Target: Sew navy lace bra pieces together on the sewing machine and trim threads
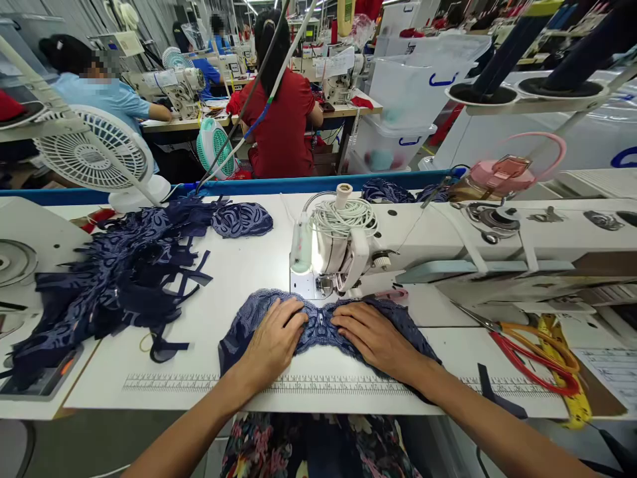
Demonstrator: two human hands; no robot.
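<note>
A navy lace bra (318, 326) lies spread on the white sewing table, just in front of the presser foot (326, 287) of a sewing machine. Resting on its left cup is my left hand (276, 335), fingers stretched out and pointing toward the centre piece. My right hand (371, 332) lies flat on the other cup in the same way, its fingertips beside the lace middle. Both hands press the cloth down from above, and the fabric under the palms is hidden. The machine head (336, 245) has a coil of pale cord on top, with its lamp lit.
At the left is a heap of navy lace pieces (124, 279), with a separate lace piece (242, 220) nearby. Orange-and-red-handled scissors (537, 358) and a yellow tape measure (577, 401) lie right. A printed ruler (343, 385) runs along the front edge. A white fan (94, 149) stands behind.
</note>
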